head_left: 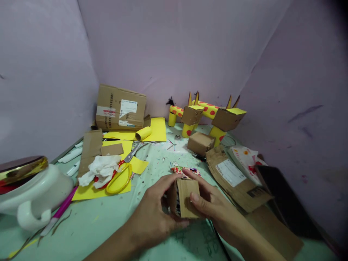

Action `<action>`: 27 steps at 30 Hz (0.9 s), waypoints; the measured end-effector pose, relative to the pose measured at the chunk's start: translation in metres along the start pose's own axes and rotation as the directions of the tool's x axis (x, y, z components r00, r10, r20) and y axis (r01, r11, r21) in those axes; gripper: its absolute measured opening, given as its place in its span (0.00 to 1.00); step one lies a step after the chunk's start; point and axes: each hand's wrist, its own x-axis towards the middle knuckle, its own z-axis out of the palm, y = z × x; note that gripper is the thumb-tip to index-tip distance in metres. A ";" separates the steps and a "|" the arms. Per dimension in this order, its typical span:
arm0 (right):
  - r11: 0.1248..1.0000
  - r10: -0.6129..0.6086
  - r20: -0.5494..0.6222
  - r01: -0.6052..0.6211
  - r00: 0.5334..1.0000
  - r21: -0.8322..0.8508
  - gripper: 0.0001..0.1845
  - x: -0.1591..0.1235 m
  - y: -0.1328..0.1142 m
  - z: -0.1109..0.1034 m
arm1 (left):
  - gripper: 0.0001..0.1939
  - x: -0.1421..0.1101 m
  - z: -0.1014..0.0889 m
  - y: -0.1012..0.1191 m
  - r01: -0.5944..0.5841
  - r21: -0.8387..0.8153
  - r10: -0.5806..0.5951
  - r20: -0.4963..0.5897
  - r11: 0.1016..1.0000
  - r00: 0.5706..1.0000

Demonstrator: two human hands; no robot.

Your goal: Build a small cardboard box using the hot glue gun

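Note:
A small cardboard box (189,203) is held just above the table between my two hands. My left hand (157,206) wraps the box's left side, its thumb and fingers along the edges. On the right, my right hand (208,203) grips the box with the thumb pressed on its top face. A dark gap with the corrugated edge shows along the left side of that face. Right behind the box lie small colourful wrapped items (187,169), partly hidden by my fingers.
Yellow-handled scissors (119,179), crumpled tissue (102,168) and yellow paper (160,130) lie to the left. Spotted animal figures (191,115) with cardboard heads stand at the back, near another small box (200,142). Flattened cardboard (239,181) is right; a white pot (35,192) is left.

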 end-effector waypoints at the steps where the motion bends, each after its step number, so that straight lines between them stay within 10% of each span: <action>1: 0.999 -0.014 -0.006 0.013 1.000 -0.029 0.44 0.000 0.001 0.001 | 0.41 0.000 0.001 0.001 -0.026 0.044 0.026 -0.007 0.999 1.000; 15: 0.955 -0.066 -0.179 0.011 0.982 -0.296 0.49 0.005 0.013 0.007 | 0.41 -0.001 0.005 -0.003 -0.082 0.156 0.088 -0.035 0.984 0.996; 22: 0.996 0.043 0.074 -0.049 0.996 0.075 0.41 0.002 0.002 0.000 | 0.39 0.002 0.003 0.000 -0.030 0.127 0.033 -0.018 0.991 0.999; 27: 0.969 0.094 0.012 -0.094 0.995 0.228 0.39 0.002 0.003 0.003 | 0.48 -0.002 -0.007 -0.003 -0.043 0.092 0.037 0.074 0.995 0.997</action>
